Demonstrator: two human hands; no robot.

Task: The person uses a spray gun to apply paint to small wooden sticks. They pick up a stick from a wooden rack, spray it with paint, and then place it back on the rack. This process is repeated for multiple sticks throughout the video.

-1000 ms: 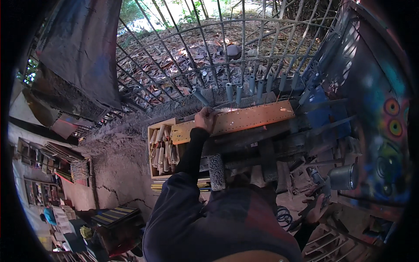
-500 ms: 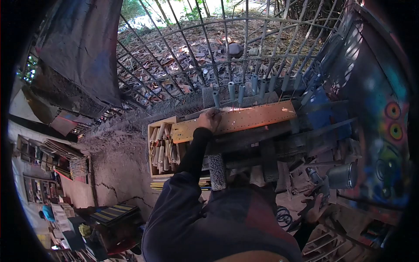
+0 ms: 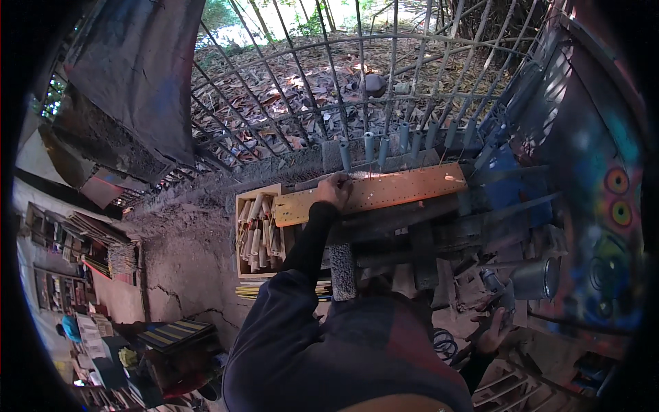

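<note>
My left hand is at the far edge of a long orange board dotted with rows of small holes. Its fingers are curled together; whatever they pinch is too small to make out. Beyond the board stand several grey-blue tubes, some on thin sticks. Low on the right, my right hand wraps the handle of a spray gun with a silver metal cup, which points away from the board.
By the board's left end sits a wooden box of bamboo tubes. A rough block is in front of the board. Behind the tubes runs a barred fence; a paint-splashed panel stands at right. Shelves line the far left.
The whole view has shifted slightly, moving the scene a little right. My left hand's fingers have moved slightly at the board's edge. My right hand still holds the spray gun.
</note>
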